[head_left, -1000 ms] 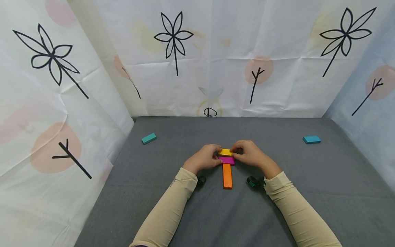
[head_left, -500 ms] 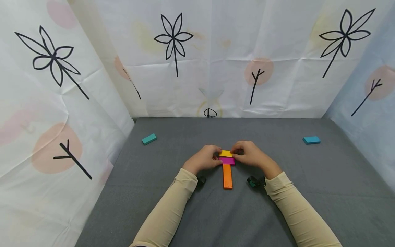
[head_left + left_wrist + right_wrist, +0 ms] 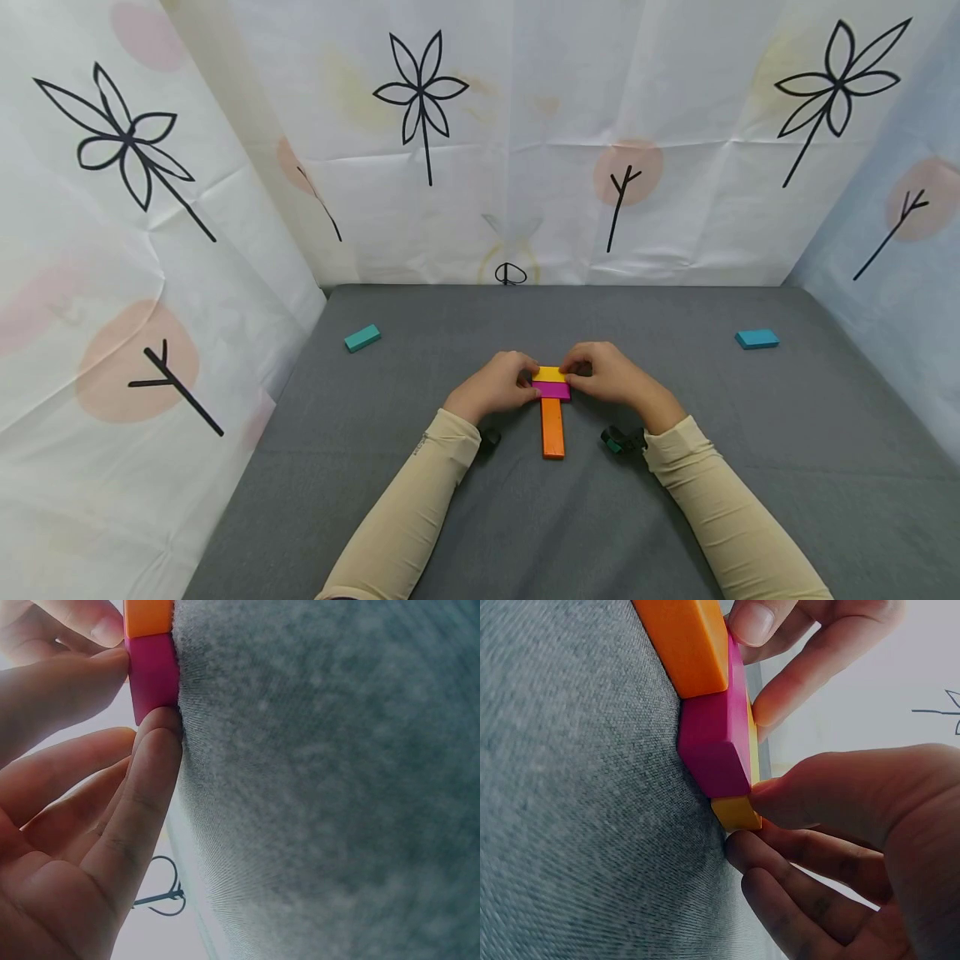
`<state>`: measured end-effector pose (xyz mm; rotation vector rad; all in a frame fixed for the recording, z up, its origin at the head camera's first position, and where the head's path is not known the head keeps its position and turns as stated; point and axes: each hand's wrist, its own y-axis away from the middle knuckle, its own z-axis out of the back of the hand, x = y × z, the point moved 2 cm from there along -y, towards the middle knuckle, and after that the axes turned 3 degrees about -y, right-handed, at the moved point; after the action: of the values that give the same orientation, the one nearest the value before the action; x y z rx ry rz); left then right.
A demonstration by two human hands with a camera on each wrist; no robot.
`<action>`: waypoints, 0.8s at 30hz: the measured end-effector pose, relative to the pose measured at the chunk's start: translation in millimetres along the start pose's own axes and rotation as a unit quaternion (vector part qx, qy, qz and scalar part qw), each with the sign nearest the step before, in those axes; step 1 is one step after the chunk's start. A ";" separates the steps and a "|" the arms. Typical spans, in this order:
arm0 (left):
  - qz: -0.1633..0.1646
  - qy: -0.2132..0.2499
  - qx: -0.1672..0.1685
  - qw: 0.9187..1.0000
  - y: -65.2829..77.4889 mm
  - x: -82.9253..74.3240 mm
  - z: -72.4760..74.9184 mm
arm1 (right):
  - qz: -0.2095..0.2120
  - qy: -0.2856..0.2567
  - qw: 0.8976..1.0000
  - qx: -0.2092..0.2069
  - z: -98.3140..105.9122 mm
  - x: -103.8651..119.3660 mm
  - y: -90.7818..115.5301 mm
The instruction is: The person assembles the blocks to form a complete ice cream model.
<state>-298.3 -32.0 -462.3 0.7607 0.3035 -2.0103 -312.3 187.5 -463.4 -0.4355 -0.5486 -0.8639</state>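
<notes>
An orange block (image 3: pixel 552 429) lies lengthwise on the cloth, its far end against a crosswise magenta block (image 3: pixel 551 390). Directly behind the magenta one, a yellow block (image 3: pixel 551 374) lies flush with it. My left hand (image 3: pixel 497 386) has its thumb on the left end of the magenta block and a forefinger at the left end of the yellow block. With thumb and fingers, my right hand (image 3: pixel 609 375) pinches the right end of the yellow block (image 3: pixel 737 814). In the left wrist view the magenta block (image 3: pixel 154 675) hides the yellow one.
A teal block (image 3: pixel 363 337) lies at the far left of the grey cloth (image 3: pixel 465 517), a blue block (image 3: pixel 757 339) at the far right. White printed fabric (image 3: pixel 510 208) stands around the back and sides.
The yellow block has slid slightly toward the person, closing the narrow gap to the magenta block. Both hands have kept nearly the same position.
</notes>
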 end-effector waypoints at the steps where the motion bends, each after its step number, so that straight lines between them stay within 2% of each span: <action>1: 0.000 0.000 0.000 1.000 -0.1 0.2 0.0 | 0.000 0.000 1.000 0.000 0.1 0.1 0.1; 24: -0.001 0.006 0.003 1.000 -0.4 -2.0 1.5 | -0.003 -0.014 1.000 0.004 0.5 -1.9 0.2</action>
<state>-298.5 -31.1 -459.9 0.7776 0.3054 -2.0101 -313.3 189.0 -464.2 -0.4403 -0.5798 -0.8623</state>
